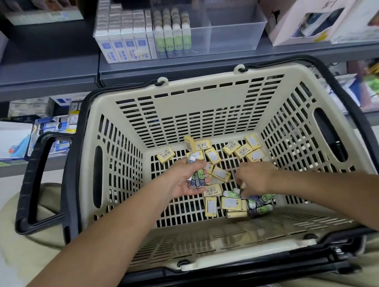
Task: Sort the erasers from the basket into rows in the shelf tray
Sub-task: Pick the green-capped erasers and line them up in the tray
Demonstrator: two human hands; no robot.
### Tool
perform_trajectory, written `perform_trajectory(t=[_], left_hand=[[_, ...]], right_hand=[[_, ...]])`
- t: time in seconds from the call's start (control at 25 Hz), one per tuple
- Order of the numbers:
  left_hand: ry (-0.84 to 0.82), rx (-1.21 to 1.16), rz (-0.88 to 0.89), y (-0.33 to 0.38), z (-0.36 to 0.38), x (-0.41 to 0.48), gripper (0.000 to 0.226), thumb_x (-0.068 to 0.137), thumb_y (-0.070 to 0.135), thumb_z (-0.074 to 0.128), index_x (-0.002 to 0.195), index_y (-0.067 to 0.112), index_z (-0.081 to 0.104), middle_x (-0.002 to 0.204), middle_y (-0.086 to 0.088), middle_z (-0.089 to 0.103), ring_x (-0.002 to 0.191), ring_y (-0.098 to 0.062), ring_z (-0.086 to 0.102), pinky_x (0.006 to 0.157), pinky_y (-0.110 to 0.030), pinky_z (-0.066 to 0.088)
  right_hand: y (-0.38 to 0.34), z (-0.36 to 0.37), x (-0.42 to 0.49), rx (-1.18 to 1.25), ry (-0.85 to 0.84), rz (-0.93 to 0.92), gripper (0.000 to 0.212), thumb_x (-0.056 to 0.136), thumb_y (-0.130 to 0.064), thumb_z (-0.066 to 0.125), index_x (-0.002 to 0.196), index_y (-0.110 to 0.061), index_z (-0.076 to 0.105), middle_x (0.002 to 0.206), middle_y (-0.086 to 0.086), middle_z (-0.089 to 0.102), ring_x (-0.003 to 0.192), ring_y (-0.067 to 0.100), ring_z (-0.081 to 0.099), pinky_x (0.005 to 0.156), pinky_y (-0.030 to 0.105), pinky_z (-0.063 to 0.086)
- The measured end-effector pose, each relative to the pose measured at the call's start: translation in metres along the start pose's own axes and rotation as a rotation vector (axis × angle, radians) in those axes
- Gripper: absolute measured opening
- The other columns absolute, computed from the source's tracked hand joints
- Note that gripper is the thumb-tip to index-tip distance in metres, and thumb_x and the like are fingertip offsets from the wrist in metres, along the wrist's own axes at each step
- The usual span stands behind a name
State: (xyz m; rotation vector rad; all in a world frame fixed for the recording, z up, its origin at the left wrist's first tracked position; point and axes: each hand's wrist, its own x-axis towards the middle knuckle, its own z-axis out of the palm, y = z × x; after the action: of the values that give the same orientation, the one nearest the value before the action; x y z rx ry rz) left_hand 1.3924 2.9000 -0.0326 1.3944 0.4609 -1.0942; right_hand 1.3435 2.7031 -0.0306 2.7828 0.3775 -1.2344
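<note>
Gathering from the basket [203, 104] floor, the left grip [183, 181] clasps a bundle of green erasers [199, 177]; the right grip [257, 175] pinches another near the basket's near-right corner. They look light, stiff and slick-wrapped, so probably best pinched across the long sides. The shelf tray [237, 31] stands beyond the basket.

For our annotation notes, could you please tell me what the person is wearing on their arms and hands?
The left hand and right hand are ungloved, with no rings, watch or bracelet visible. The left forearm and right forearm are uncovered to the frame's edge, so no sleeve shows.
</note>
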Motion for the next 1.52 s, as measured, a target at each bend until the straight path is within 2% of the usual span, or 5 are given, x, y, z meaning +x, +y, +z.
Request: perform_trajectory(t=[0.44,0.84,1.08,1.36,1.52], left_hand=[[-0.023,0.057,0.024,-0.003,0.000,0.000,0.007,0.089,0.022,0.062,0.088,0.019,0.057,0.076,0.000,0.063,0.058,-0.012,0.067,0.049,-0.027,0.054],[-0.169,-0.091,0.038,0.005,-0.003,-0.004,0.029,0.084,0.034,0.064,0.105,0.016,0.056,0.098,-0.014,0.070,0.086,-0.029,0.070,0.070,-0.046,0.058],[-0.254,-0.057,0.073,0.009,0.002,-0.013,0.066,0.057,0.029,0.081,0.115,0.017,0.052,0.110,-0.012,0.065,0.085,-0.026,0.071,0.063,-0.040,0.058],[-0.301,0.020,0.092,0.012,0.003,-0.016,0.057,0.057,0.021,0.081,0.107,0.020,0.053,0.083,-0.006,0.071,0.067,-0.018,0.069,0.051,-0.026,0.053],[-0.279,0.030,0.069,0.014,0.001,-0.014,0.070,0.059,0.022,0.079,0.120,0.023,0.047,0.079,-0.005,0.069,0.060,-0.017,0.067,0.045,-0.023,0.050]], right_hand=[[-0.021,0.014,0.019,-0.014,0.067,-0.038,0.027,0.085,-0.035,0.058,0.101,-0.014,0.066,0.099,0.002,0.064,0.089,0.021,0.061,0.065,0.030,0.050],[-0.015,-0.057,0.000,1.301,0.197,0.030,0.020,0.077,-0.021,0.075,0.087,-0.005,0.071,0.062,0.004,0.063,0.055,0.011,0.055,0.055,0.019,0.049],[-0.014,-0.067,-0.019,1.318,0.142,-0.075,0.025,0.080,-0.001,0.068,0.102,-0.009,0.059,0.078,0.010,0.067,0.064,0.011,0.063,0.065,0.019,0.054],[0.000,-0.063,-0.030,1.521,0.090,-0.088,0.011,0.079,-0.005,0.067,0.090,-0.008,0.065,0.077,0.008,0.072,0.067,0.012,0.069,0.058,0.017,0.055],[0.022,-0.044,-0.018,0.869,-0.134,0.273,0.018,0.087,-0.011,0.061,0.103,-0.003,0.064,0.094,0.013,0.071,0.061,0.010,0.061,0.055,0.018,0.049]])
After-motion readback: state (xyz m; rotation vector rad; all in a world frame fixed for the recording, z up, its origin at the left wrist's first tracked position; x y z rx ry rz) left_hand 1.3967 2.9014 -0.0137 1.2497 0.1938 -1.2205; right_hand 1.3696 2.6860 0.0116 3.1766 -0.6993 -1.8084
